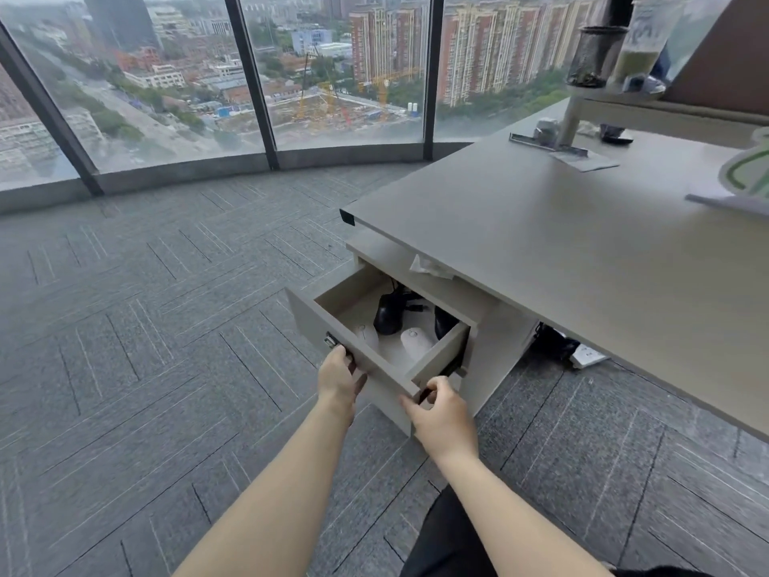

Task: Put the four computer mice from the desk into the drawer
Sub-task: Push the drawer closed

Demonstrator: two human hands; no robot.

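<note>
The top drawer of the beige cabinet under the desk stands pulled out. Inside lie a black wired mouse, a white mouse, a second white mouse partly hidden behind the front panel, and a second black mouse half hidden at the right wall. My left hand rests against the drawer front beside the small lock. My right hand grips the front panel's right corner. The desk carries no mouse in view.
A crumpled tissue lies on the cabinet top under the desk edge. On the desk's far side stand a monitor-riser shelf with a dark mesh cup and a drink, plus papers at right. Grey carpet stretches left to the windows.
</note>
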